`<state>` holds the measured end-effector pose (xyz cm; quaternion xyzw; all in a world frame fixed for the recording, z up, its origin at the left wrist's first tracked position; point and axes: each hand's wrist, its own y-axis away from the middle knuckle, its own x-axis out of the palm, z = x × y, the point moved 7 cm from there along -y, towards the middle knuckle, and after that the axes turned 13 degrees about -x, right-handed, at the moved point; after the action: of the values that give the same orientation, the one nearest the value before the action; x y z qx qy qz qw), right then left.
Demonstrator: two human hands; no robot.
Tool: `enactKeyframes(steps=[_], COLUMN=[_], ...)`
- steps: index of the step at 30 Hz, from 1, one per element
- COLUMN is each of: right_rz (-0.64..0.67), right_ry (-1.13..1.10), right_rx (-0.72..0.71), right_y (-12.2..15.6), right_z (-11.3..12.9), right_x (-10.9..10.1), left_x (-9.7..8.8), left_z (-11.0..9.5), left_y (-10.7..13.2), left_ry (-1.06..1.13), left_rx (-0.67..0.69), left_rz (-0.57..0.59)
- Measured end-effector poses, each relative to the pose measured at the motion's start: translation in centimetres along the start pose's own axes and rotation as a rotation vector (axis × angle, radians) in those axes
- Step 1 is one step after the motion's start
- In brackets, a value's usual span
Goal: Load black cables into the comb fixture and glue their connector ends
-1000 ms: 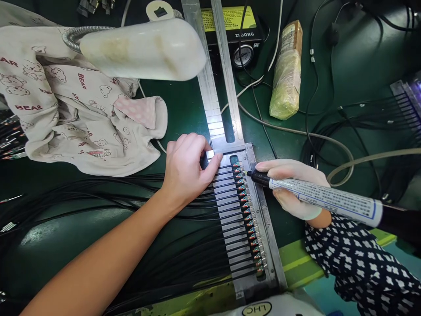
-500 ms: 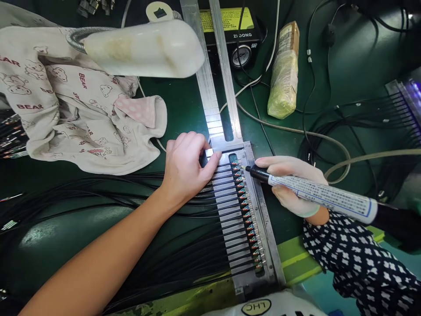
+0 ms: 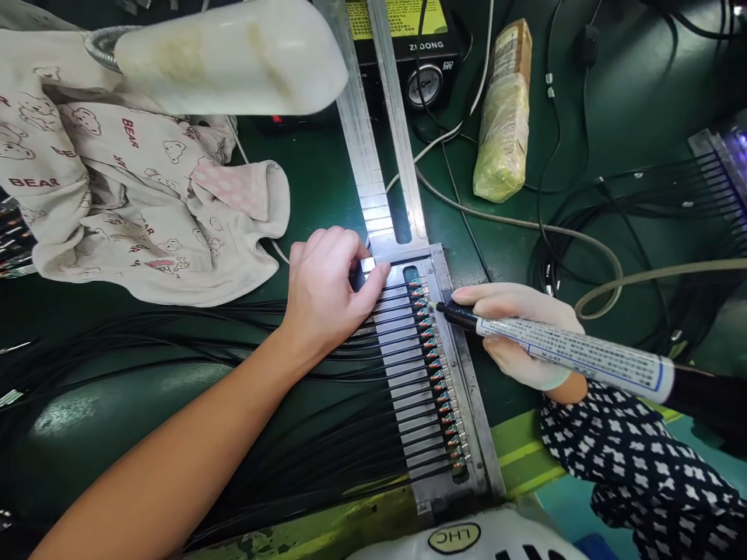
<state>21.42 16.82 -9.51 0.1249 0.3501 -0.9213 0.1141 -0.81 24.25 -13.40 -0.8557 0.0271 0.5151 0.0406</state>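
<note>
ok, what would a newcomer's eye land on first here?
The metal jig at centre, holding a row of black cables with coloured wire ends. The left hand pinches a small metal block at its top end, while the right hand holds a marker pen, tip at the upper wire ends. A white lamp head hangs over a bear-print cloth top left.
</note>
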Motion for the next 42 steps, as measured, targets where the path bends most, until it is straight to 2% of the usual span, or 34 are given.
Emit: enactKeyframes(steps=[28, 42], right_rz=[-0.004, 0.011], right_ry=[-0.009, -0.021], right_rx=[-0.025, 0.022], right_y=[0.37, 0.09], right_z=[-0.03, -0.22], right_x=[-0.23, -0.13], left_x=[0.0, -0.02], left_z=[-0.02, -0.06], left_y=[0.01, 0.02], left_ry=[0.0, 0.003], left_rx=[-0.008, -0.007], left_rz=[0.003, -0.001])
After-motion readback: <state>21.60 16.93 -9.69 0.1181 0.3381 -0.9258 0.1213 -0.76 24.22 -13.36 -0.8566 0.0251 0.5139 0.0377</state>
